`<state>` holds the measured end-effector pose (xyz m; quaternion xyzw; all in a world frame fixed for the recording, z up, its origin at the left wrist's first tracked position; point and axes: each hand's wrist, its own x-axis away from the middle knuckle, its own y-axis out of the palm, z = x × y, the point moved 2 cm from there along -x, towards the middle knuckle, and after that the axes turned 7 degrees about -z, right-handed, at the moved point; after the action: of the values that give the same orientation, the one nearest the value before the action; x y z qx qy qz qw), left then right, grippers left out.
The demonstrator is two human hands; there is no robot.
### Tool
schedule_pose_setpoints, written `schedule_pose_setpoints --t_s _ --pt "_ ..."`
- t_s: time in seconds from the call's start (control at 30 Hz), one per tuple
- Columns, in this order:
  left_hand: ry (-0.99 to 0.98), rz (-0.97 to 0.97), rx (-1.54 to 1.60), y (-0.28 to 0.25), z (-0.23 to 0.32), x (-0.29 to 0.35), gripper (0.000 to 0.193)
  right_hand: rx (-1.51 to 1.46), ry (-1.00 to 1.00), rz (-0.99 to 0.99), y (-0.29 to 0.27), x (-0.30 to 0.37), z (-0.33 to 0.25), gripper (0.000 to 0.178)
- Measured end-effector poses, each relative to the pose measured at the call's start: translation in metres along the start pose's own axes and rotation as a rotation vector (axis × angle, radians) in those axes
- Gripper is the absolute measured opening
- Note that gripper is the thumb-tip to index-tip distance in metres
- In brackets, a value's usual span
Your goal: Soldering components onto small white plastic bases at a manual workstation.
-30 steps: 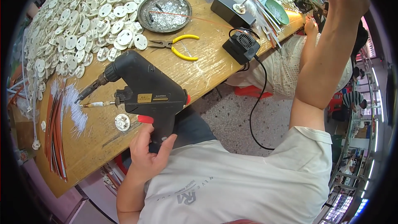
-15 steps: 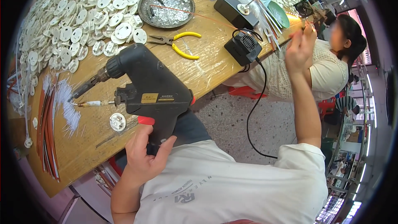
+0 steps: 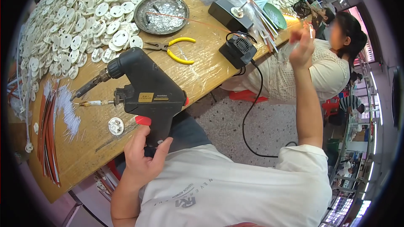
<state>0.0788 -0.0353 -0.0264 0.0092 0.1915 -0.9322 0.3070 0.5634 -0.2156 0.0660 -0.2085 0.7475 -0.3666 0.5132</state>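
My left hand (image 3: 143, 155) is wrapped round the grip of a black soldering gun (image 3: 153, 88) with a red trigger. Its two thin metal ends point left, above a bundle of fine white wires (image 3: 69, 111). On the table just below the gun lies a single round white plastic part (image 3: 116, 126). My right hand (image 3: 302, 50) is raised at the right, away from the tabletop, its fingers curled together and slightly blurred. Something small and pale seems to be at the fingertips, too indistinct to name.
A big heap of round white parts (image 3: 63, 29) covers the far left. Nearby are a round metal dish (image 3: 139, 19) of silvery scraps, yellow-handled pliers (image 3: 181, 54), a black box (image 3: 229, 14) and a corded black device (image 3: 238, 50). A co-worker (image 3: 324, 67) sits at the right.
The table items appear slightly further left and up as the view shifts. My right hand's fingers have changed pose a little. My left hand keeps its hold on the soldering gun.
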Motion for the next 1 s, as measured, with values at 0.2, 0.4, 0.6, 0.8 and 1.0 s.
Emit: schedule_pose_setpoints --t_s 0.2,0.4,0.6,0.8,1.0 --pt "0.006 0.032 -0.008 0.002 0.000 0.000 0.036 -0.518 0.135 0.269 -0.010 -0.103 -0.049 0.068" --pt "0.006 0.011 -0.003 0.001 0.003 -0.003 0.034 -1.396 0.131 -0.487 -0.035 -0.109 -0.080 0.087" --pt "-0.004 0.018 0.013 0.002 0.004 -0.003 0.035 -0.655 0.125 0.009 -0.022 -0.095 -0.103 0.067" --pt "0.025 0.025 -0.023 0.001 0.005 -0.003 0.040 -0.349 -0.027 0.559 -0.014 -0.092 -0.088 0.041" --pt "0.035 0.030 -0.072 0.000 0.000 -0.001 0.041 -1.211 0.140 -0.245 -0.007 -0.093 -0.119 0.059"
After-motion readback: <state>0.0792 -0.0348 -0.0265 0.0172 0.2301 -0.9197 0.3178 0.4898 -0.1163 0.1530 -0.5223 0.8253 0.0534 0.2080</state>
